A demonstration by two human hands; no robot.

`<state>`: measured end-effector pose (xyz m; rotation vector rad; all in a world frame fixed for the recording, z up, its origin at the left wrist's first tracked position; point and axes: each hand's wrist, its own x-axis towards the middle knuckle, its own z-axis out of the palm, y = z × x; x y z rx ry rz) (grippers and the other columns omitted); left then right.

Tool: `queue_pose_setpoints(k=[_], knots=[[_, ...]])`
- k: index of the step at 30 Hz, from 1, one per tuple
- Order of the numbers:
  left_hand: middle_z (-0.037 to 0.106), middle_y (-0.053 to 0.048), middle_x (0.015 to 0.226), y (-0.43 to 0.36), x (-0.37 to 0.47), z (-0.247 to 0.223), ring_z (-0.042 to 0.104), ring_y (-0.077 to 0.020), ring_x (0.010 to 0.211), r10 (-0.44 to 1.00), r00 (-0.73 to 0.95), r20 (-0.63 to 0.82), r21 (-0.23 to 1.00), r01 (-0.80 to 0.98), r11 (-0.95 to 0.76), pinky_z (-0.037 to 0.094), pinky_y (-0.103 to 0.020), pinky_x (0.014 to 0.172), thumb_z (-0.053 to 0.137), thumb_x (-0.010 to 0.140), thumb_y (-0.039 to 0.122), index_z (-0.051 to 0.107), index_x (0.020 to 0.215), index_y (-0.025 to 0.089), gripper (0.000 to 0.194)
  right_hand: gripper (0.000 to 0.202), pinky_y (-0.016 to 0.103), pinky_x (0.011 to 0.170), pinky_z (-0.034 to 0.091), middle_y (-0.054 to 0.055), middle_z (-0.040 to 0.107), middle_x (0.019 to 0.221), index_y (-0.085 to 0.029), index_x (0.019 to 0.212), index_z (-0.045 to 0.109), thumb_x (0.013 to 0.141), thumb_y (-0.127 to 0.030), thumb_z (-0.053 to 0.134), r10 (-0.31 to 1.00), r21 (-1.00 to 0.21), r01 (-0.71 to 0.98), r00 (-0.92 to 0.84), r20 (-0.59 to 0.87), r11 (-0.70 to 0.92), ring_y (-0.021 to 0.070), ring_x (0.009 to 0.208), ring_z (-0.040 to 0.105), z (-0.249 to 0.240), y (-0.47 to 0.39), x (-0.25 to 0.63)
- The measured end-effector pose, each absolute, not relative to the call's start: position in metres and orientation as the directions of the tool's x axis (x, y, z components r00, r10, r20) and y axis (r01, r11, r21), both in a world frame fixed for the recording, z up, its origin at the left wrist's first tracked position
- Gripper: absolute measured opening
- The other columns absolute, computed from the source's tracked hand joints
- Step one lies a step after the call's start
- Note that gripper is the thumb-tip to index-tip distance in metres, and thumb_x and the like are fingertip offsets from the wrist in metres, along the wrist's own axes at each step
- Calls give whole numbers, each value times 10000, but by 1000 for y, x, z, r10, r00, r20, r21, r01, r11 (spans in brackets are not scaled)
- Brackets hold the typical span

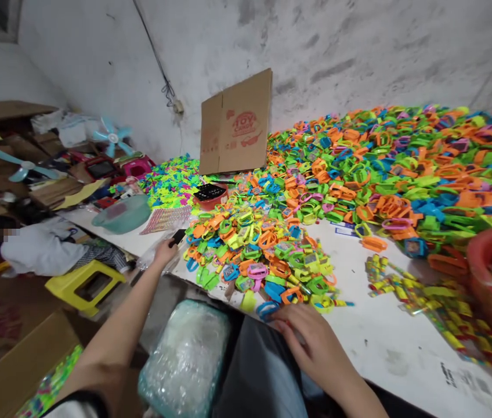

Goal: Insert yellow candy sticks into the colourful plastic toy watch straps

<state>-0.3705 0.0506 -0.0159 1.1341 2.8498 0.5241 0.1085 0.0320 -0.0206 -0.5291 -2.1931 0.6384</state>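
My left hand [165, 253] reaches out to the table's left front edge, its fingers closed around a small black block-shaped object [179, 236]. Clear plastic bags [152, 255] lie beside that hand. At the front edge of the table, my right hand [309, 337] has its fingers curled in. Its fingertips are by a blue toy watch [267, 309]; whatever they pinch is hidden. Just beyond spreads a heap of orange, green, yellow and blue toy watches [250, 244]. A thin yellow candy tube [344, 303] lies near my right hand.
A larger toy watch pile [359, 168] lines the wall. More candy tubes [402, 284] lie by a red basin [481, 278]. A cardboard box [239, 128], teal bowl [124, 215] and printed sheet [165, 219] stand further left. A yellow stool [84, 284] and another person [41, 247] are left; a wrapped seat [187, 354] is below.
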Motion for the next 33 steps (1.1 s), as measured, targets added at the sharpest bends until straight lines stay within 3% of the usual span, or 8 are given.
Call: queue_pose_setpoints(k=[7,19,33], knots=[[580,-89,1225,48,-386,-26,589,-235,1074,677,-731,83,269,671,691,516,-439,889,578,891,348,559,1207,161,367,191,310,685,477,23,659,822,-216,938,590,967,-179,405,551,-607,161,-639,537,778,177,750,618,-29,29,106],[597,-88,1181,77,-400,-22,609,-214,1024,613,-787,-61,126,604,787,529,-411,849,575,892,369,556,1203,165,372,210,308,688,454,18,661,802,-209,922,594,955,-160,392,524,-629,147,-711,469,763,181,746,614,-34,24,96],[561,-113,1261,80,-404,-32,571,-246,1106,667,-745,-3,-41,667,744,488,-480,922,544,903,404,520,1263,166,432,201,300,684,455,4,675,812,-218,939,581,944,-138,397,509,-622,134,-716,478,771,172,734,616,-36,25,91]])
